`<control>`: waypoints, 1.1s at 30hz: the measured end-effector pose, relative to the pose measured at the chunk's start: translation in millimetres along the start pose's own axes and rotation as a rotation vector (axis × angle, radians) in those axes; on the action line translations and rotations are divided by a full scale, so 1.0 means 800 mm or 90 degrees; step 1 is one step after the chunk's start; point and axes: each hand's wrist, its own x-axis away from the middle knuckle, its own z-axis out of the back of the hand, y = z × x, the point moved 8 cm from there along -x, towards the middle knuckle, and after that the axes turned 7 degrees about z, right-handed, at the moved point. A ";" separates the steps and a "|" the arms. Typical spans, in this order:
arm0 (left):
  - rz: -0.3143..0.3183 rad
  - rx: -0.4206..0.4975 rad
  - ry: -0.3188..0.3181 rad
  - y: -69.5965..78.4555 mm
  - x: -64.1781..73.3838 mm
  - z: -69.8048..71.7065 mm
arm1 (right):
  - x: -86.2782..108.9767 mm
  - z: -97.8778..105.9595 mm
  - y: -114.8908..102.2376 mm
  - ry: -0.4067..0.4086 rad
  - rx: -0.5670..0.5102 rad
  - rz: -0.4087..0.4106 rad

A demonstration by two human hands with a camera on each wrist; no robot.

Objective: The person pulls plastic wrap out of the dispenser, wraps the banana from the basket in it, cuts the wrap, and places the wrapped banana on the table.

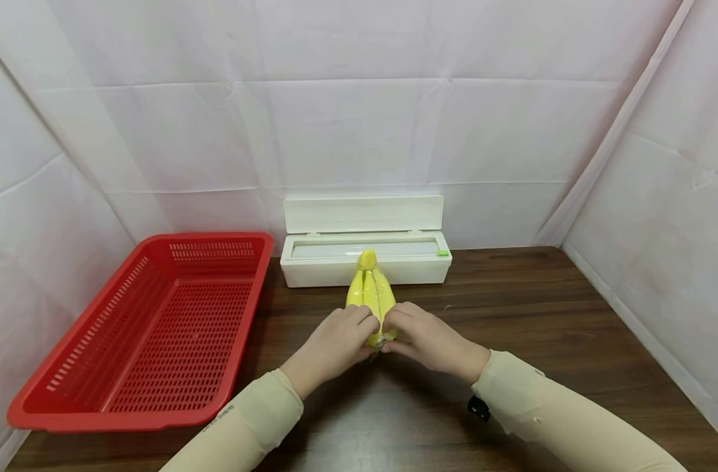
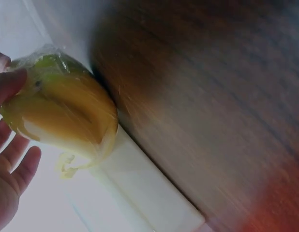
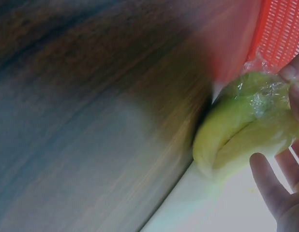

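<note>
A bunch of yellow bananas (image 1: 370, 292) in clear cling film (image 3: 260, 99) lies lengthwise before me, its far tip in front of a white box. At its near end my left hand (image 1: 342, 337) grips the bunch from the left, its thumb on the film-covered end in the left wrist view. From the right my right hand (image 1: 426, 337) holds the same end, thumb against the crumpled film and other fingers spread along the side in the right wrist view. The film looks gathered between the two thumbs. Part of the near end is hidden by fingers.
The white cling film dispenser box (image 1: 364, 270) stands at the back with its lid (image 1: 363, 214) raised and a green slider (image 1: 442, 253) at its right. To the left sits a red perforated basket (image 1: 184, 341). Dark wooden table (image 1: 512, 301); white cloth walls (image 1: 347, 137) enclose it.
</note>
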 end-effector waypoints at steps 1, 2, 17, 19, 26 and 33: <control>0.006 0.004 -0.011 -0.001 0.000 0.000 | 0.000 0.000 -0.001 0.002 0.004 0.005; 0.012 0.010 -0.021 -0.002 0.000 -0.001 | 0.000 0.000 -0.001 0.005 0.007 0.010; 0.053 -0.044 -0.091 -0.008 0.007 -0.008 | -0.005 -0.002 -0.004 0.024 0.048 0.027; 0.123 -0.042 -0.118 -0.015 0.012 -0.008 | -0.006 -0.002 -0.003 0.022 0.045 0.024; 0.576 0.451 -0.213 -0.045 0.048 -0.023 | -0.007 -0.001 -0.002 0.021 0.043 0.027; 0.800 0.854 -0.273 -0.027 0.067 -0.054 | -0.005 -0.003 0.000 0.014 0.045 0.020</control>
